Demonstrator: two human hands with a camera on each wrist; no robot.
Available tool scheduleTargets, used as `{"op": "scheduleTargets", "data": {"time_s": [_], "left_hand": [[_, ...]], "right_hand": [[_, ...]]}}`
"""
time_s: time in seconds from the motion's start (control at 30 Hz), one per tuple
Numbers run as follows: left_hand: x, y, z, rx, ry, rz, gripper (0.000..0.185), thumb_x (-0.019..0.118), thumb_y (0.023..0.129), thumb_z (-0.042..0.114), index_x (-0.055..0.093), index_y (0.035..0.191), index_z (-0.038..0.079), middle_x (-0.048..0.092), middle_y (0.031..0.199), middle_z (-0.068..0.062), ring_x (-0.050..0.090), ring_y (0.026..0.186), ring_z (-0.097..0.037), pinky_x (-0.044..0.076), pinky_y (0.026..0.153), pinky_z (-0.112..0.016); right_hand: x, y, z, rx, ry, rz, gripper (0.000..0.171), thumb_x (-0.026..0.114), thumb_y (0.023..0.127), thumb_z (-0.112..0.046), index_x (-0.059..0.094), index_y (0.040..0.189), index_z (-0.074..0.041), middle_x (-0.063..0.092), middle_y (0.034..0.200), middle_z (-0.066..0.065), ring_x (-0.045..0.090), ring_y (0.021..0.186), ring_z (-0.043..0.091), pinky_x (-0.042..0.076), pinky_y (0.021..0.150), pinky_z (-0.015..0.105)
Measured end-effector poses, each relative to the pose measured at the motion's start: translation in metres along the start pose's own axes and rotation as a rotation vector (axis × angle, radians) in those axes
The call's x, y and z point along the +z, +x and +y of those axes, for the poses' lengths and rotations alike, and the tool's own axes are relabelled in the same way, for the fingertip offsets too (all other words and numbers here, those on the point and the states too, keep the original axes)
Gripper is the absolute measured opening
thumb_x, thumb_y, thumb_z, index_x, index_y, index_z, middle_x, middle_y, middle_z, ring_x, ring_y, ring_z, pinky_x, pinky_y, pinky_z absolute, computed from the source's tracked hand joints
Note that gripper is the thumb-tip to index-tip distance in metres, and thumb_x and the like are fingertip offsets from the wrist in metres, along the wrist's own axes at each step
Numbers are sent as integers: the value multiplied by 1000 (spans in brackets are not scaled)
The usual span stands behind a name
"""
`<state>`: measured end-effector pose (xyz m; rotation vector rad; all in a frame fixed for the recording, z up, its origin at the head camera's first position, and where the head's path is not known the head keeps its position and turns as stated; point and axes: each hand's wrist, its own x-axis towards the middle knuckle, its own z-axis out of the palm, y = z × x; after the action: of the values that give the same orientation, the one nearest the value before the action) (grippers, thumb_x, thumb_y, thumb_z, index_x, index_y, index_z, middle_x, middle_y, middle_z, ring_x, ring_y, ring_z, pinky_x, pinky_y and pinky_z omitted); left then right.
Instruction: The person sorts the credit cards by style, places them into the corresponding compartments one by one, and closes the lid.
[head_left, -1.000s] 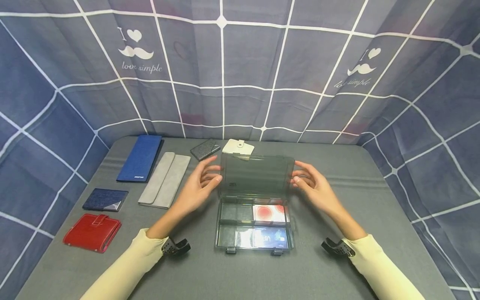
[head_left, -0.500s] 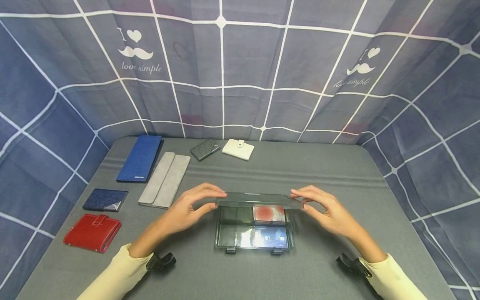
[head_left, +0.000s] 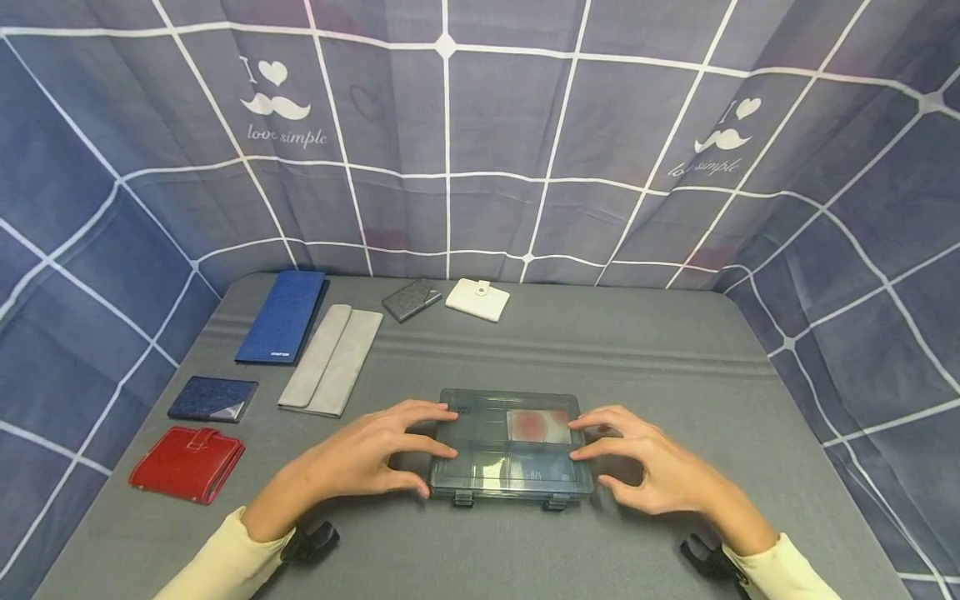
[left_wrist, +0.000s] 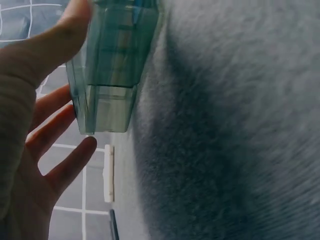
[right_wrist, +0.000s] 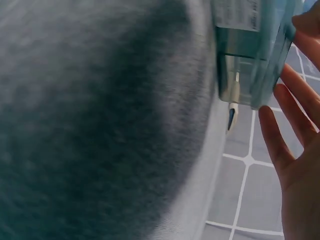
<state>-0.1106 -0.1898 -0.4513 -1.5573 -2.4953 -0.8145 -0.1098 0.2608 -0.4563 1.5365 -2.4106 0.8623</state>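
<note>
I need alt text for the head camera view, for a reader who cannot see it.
Two hands, left hand and right hand, rest on the sides of a closed clear plastic box on a grey table. Several wallets lie at the left, among them a red wallet.

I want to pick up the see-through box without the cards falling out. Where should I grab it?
Hold the clear box by its two short ends, one hand from each side, as the left hand and right hand sit now. It lies flat and wide, lid down; its front clips may not be latched, so keep it level.
</note>
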Motion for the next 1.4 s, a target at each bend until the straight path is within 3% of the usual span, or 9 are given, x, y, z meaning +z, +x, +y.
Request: {"op": "scheduleTargets", "data": {"time_s": [0.23,0.4,0.6,0.93,1.1,1.4], "left_hand": [[9,2,11,-62,164,-36,78,94,69,67,71,135,32,53,159,-4,50,147,-26,53,110,-51],[18,12,24,-114,312,-60,76,97,71,57,65,134,28,54,154,-4,51,141,-26,53,109,-49],[29,23,30,-118,410,-10,74,90,70,53,64,134,25,56,147,-7,54,130,-30,55,98,-48],[26,24,33,-148,400,-6,80,82,73,75,67,134,26,55,147,-7,55,120,-26,54,92,-43],[26,25,34,-156,392,17,74,80,75,75,71,131,28,59,144,-6,55,112,-23,53,86,-40],[25,26,34,-148,374,30,70,81,76,73,75,129,28,63,138,-3,56,108,-21,52,86,-40]], "right_hand": [[8,1,0,-71,-141,-11,66,84,70,-23,72,135,-29,59,151,11,53,139,30,27,124,30],[14,3,-5,-57,-196,-24,66,86,66,-27,70,130,-26,58,151,14,52,141,29,33,116,38],[19,2,-7,-23,-221,-38,66,88,65,-26,67,128,-24,57,151,14,50,142,28,33,113,40],[23,8,-12,-13,-252,-57,67,94,64,-33,65,123,-20,56,150,13,49,141,29,30,116,41],[27,13,-15,-30,-283,-81,69,96,66,-38,63,125,-19,53,151,10,49,140,31,34,115,48],[33,21,-21,-19,-335,-114,66,93,66,-31,63,123,-20,55,144,6,51,137,31,32,117,51]]}}
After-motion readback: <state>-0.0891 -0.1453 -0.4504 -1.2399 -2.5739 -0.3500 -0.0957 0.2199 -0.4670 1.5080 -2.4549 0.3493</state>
